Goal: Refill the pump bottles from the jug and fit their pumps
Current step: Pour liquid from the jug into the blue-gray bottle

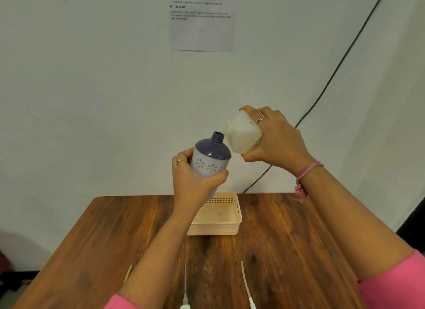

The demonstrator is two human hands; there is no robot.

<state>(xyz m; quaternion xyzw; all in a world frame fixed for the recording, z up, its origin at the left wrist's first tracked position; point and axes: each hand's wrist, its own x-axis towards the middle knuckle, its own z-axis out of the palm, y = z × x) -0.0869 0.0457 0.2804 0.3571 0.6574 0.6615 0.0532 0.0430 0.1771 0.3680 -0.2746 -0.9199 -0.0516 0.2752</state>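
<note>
Held up over the wooden table [299,239], the left hand [192,182] wraps its fingers round the lower body of a grey pump bottle [210,161] (white flower cut-outs on its sleeve), which leans right with its neck open. The right hand [279,140] grips a white jug [242,136] tipped left, spout just beside the bottle's mouth. Below them sits a pale pink basket [226,228]. Two pumps [185,292] with long dip tubes lie at the near edge.
</note>
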